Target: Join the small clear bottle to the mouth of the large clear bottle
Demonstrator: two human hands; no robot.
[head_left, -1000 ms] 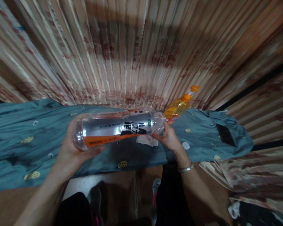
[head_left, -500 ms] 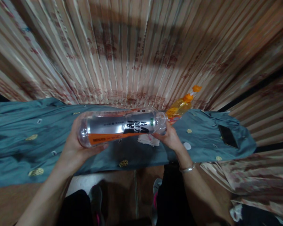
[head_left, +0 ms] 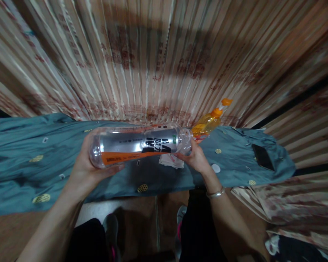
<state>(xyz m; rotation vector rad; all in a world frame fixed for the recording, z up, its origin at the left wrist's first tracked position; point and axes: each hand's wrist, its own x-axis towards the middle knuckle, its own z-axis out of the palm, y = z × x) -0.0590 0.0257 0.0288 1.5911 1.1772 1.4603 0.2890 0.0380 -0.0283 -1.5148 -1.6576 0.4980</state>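
Clear plastic btl (head_left: 138,142) w/ silver & orange label, blk lettering, lay sideways; L hand (head_left: 86,165) curled round base, R hand (head_left: 194,158) round neck end.

Dim and soft throughout: a shadow band crosses the upper curtain (head_left: 142,65), pale glare sits on the bottle (head_left: 125,142), shade darkens the surface (head_left: 71,134) near its front edge, and margins look stretched.
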